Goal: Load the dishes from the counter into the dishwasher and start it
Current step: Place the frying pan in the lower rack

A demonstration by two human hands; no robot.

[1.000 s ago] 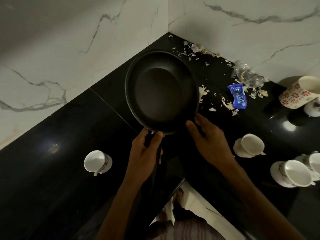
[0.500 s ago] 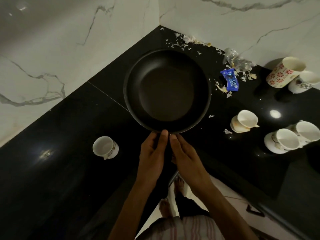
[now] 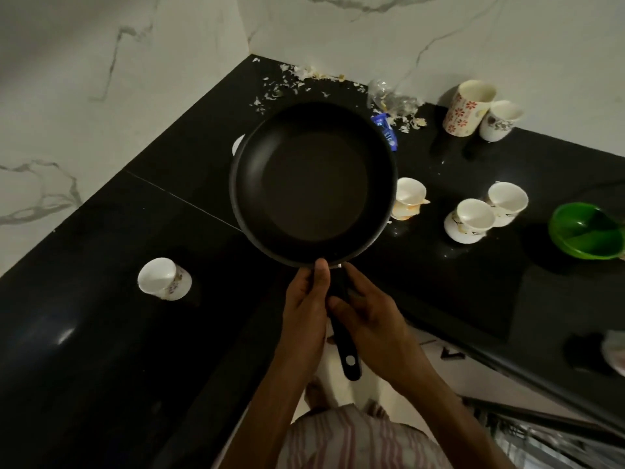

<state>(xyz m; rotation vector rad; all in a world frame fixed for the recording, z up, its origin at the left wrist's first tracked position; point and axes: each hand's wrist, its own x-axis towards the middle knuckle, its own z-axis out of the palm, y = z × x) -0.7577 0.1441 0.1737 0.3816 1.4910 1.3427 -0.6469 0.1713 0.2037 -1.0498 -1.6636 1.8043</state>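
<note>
Head view: both hands, left (image 3: 306, 309) and right (image 3: 372, 319), fingers wrapped round frying pan (image 3: 314, 184) handle.

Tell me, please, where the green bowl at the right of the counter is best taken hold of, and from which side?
Probably by its rim, from above on the near side. The green bowl sits upright and open-topped on the black counter, with no handle visible; its right edge is cut off by the frame.
</note>
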